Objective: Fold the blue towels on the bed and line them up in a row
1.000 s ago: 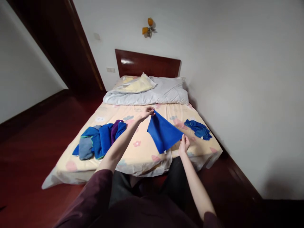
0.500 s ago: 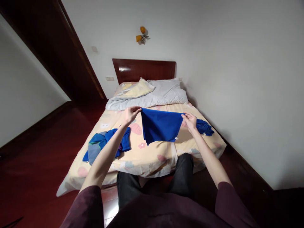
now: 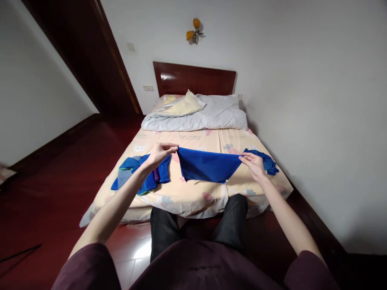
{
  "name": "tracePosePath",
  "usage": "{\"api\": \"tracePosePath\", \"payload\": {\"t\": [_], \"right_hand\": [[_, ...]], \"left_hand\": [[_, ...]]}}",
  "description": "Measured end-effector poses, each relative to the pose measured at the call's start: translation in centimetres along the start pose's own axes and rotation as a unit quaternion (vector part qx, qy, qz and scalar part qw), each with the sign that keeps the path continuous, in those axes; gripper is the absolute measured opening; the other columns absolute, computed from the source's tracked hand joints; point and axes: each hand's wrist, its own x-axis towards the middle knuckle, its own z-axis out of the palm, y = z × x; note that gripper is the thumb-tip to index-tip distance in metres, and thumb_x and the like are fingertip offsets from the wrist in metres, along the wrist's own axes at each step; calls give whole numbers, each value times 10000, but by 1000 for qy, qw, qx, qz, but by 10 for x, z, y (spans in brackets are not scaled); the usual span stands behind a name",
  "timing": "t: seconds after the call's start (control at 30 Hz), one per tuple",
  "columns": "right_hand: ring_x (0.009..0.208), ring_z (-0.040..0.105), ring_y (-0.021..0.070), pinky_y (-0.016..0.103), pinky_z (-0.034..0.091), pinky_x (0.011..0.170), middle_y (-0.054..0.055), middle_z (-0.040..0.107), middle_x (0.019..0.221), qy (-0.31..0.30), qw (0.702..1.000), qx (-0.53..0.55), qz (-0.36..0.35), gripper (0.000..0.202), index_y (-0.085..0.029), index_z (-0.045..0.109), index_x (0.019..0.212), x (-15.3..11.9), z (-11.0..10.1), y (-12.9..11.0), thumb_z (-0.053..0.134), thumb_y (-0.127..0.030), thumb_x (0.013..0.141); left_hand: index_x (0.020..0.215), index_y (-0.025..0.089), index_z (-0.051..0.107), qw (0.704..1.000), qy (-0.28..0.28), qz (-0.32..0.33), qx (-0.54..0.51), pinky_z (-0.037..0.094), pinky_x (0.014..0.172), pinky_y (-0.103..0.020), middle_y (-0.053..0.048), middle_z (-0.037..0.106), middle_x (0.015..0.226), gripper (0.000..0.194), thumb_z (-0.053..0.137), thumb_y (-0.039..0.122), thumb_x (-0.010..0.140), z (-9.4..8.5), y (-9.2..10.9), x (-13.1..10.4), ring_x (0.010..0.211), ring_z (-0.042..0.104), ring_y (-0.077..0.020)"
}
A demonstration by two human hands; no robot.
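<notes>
A blue cloth [image 3: 208, 165] hangs stretched between my two hands above the bed, its top edge nearly straight and a small white tag at its lower right. My left hand [image 3: 161, 154] pinches the upper left corner. At the upper right corner, my right hand [image 3: 253, 162] has the cloth between thumb and fingers. Left of the cloth, partly behind my left forearm, lies a pile of blue and grey cloths [image 3: 128, 169] with a purple piece [image 3: 156, 175]. Another crumpled blue cloth [image 3: 267, 162] rests on the bed just beyond my right hand.
The bed [image 3: 193, 201] has a patterned cream sheet. A grey quilt [image 3: 223, 112] and a pale yellow cloth [image 3: 187, 104] lie near the dark red headboard [image 3: 196, 80]. A white wall [image 3: 326, 121] stands to the right, and my knees are at the bed's front edge.
The held cloth is lower and pulled wider, with my hands farther apart. The view has shifted, so the bed and headboard appear higher and a little to the right.
</notes>
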Motion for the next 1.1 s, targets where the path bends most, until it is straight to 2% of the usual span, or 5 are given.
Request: {"api": "tracePosePath", "payload": {"t": [0.23,0.5,0.7,0.9,1.1], "right_hand": [[791,701,159,259,531,672,100,811,995,-40,996,-10,79,629,-180,817,961,27,14,19,1028,-548,497],[708,641,131,258,504,649,61,776,854,-33,993,-11,113,649,-174,794,953,99,58,70,1023,-495,438],[876,701,186,312,572,799,84,766,981,1,1000,2,2,656,-178,759,1089,118,76,97,936,-566,592],[845,704,206,339,580,799,113,778,993,-23,995,-70,-65,498,-169,783,1033,68,54,138,863,-561,737],[801,721,236,377,588,793,103,786,869,-54,990,-94,86,501,-176,796,926,-49,41,229,836,-605,672]], "left_hand": [[957,128,852,999,-13,-50,-2,584,811,-362,-129,814,945,673,963,654,551,-9,-33,10,828,723,-231],[897,119,832,998,22,-43,37,544,714,-322,-109,783,806,498,930,535,641,-2,-96,80,721,682,-193],[1076,118,824,990,101,61,78,575,840,-337,-147,814,1037,510,797,552,811,-2,-102,105,906,735,-233],[1113,186,839,970,121,120,172,558,869,-334,-105,814,1102,424,731,538,902,-6,-127,34,955,725,-236],[1047,189,833,974,39,-44,217,578,884,-388,-126,814,1010,450,701,588,888,26,-231,-87,910,744,-270]]}}
